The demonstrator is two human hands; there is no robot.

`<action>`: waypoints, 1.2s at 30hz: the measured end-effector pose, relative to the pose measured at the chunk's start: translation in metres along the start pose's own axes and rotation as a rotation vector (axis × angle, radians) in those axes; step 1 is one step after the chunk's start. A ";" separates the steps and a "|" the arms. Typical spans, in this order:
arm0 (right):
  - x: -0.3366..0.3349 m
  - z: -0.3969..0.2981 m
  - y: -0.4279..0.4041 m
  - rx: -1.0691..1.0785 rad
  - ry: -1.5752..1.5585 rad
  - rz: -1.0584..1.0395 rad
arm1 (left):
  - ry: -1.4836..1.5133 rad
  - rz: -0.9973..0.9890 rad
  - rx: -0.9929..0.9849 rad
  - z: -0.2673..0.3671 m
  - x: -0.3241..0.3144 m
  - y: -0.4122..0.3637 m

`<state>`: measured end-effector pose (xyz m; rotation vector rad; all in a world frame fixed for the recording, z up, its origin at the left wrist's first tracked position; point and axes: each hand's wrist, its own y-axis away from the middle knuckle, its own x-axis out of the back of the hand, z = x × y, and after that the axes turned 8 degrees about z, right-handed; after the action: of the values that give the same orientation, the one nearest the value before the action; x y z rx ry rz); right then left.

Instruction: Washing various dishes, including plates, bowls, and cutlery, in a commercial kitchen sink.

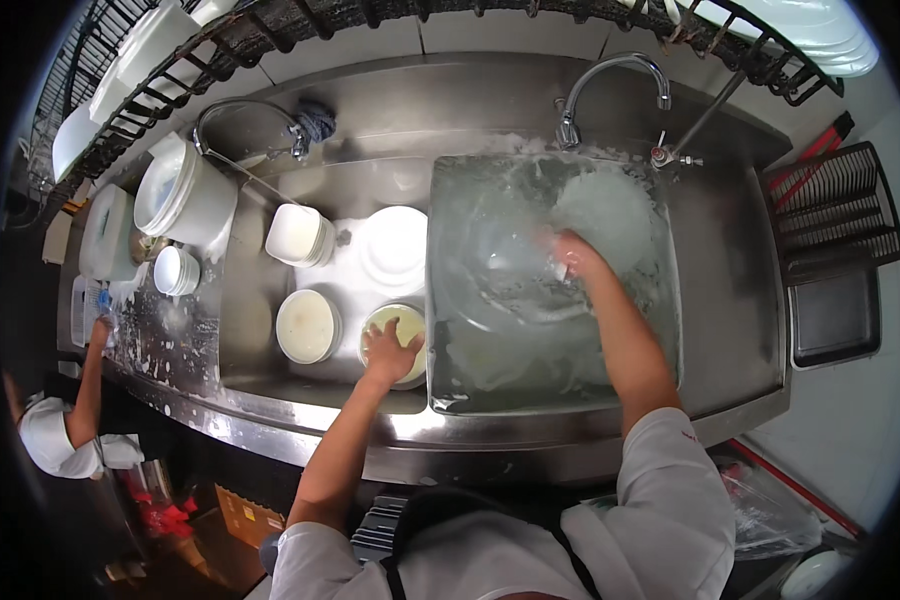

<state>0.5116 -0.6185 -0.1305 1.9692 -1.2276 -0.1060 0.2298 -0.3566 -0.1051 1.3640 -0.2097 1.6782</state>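
Over a round bowl [414, 367] with a pale yellowish inside, at the near right of the left sink basin, my left hand [390, 351] is spread with its fingers apart. My right hand [570, 253] is in the cloudy water [510, 352] of the right basin, blurred; whether it holds something small and white cannot be told. A large round pale shape [607, 210] shows through the water behind it. In the left basin stand another stack of round bowls [307, 327], a stack of square white bowls [297, 235] and round white plates [394, 247].
Two curved faucets [568, 131] rise behind the basins. A white bucket [195, 191], small white cups [176, 270] and plastic containers [109, 232] stand at left, where a co-worker's hand [103, 330] reaches in. A black wire rack [195, 67] hangs overhead; a dark dish rack [836, 202] is at right.
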 end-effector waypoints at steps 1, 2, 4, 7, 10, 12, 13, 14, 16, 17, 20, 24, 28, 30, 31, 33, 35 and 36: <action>-0.005 0.002 0.004 -0.055 0.002 -0.068 | -0.025 -0.002 0.036 0.002 -0.008 -0.001; -0.008 0.007 0.010 0.133 -0.005 0.071 | 0.163 0.091 -0.074 0.002 -0.013 -0.002; -0.008 0.021 0.029 0.550 0.074 0.240 | 0.382 0.287 -0.293 0.001 -0.021 -0.003; -0.002 0.044 0.063 0.532 -0.009 0.029 | 0.298 0.255 -0.202 -0.007 -0.025 0.000; -0.015 0.059 0.091 0.459 -0.069 0.236 | 0.306 0.038 -0.036 -0.009 -0.028 0.005; -0.037 0.062 0.102 0.419 0.039 0.473 | 0.347 -0.055 -0.102 -0.007 -0.028 0.006; -0.049 0.062 0.106 0.377 0.054 0.481 | 0.373 -0.041 -0.106 -0.005 -0.027 0.008; -0.060 0.062 0.111 0.349 -0.261 0.553 | 0.293 -0.004 -0.094 -0.004 -0.024 0.010; -0.073 0.064 0.124 0.290 -0.625 0.582 | 0.130 0.093 -0.167 -0.008 -0.010 0.019; -0.075 0.066 0.133 0.345 -0.691 0.583 | 0.061 0.095 -0.166 -0.014 0.000 0.027; -0.069 0.069 0.161 0.478 -0.502 0.560 | -0.044 0.142 -0.093 -0.049 0.040 0.063; -0.071 0.054 0.193 0.679 -0.511 0.426 | -0.170 0.592 0.006 -0.129 0.091 0.125; -0.127 0.023 0.216 0.604 -0.710 0.425 | -0.234 0.498 -0.058 -0.191 0.113 0.164; -0.165 0.010 0.227 0.453 -0.864 0.293 | -0.235 0.486 0.022 -0.211 0.124 0.150; -0.184 0.004 0.233 0.420 -0.880 0.207 | -0.250 0.585 0.027 -0.222 0.131 0.138; -0.223 -0.008 0.242 0.452 -0.873 0.168 | -0.316 0.536 0.215 -0.248 0.154 0.100; -0.260 -0.023 0.253 0.440 -0.769 0.171 | -0.302 0.461 0.333 -0.270 0.176 0.053; -0.278 -0.032 0.258 0.419 -0.707 0.198 | -0.282 0.538 0.285 -0.276 0.183 0.031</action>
<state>0.1938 -0.4364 -0.0280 2.2307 -2.0245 -0.5148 0.0285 -0.0995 -0.0412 1.8801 -0.5569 1.9986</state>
